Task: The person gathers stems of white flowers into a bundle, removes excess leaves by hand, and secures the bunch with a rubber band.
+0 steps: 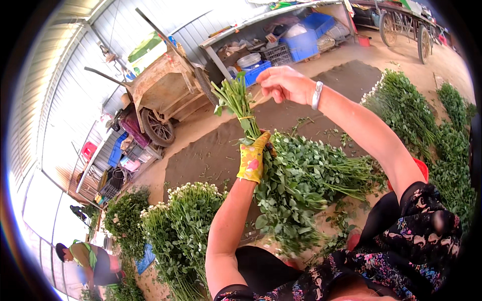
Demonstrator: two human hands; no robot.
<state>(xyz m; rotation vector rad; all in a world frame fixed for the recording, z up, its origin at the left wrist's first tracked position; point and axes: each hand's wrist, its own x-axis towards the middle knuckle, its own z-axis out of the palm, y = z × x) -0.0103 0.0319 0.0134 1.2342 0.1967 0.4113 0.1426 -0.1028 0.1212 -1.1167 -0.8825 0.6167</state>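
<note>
My left hand (257, 150), in a yellow patterned glove, is closed around a bunch of leafy green stems (236, 98). The cut stem ends point up and away from me, and the leafy part hangs below the glove. A thin pale tie (246, 118) circles the stems just above that hand. Bare and wearing a silver bracelet (317, 95), my right hand (286, 84) is raised to the right of the stem ends, apart from them. Its fingers are curled; whether they pinch a thin strand is too small to make out. Cut leafy stems (311, 170) lie below.
White-flowered bunches (183, 220) stand at left, with more greenery (401, 108) at right. Dark sheeting (201, 160) with leaf scraps covers the ground. Beyond are a wooden handcart (163, 83), a bench with blue crates (303, 45) and another cart (401, 22). A person (93, 261) bends at lower left.
</note>
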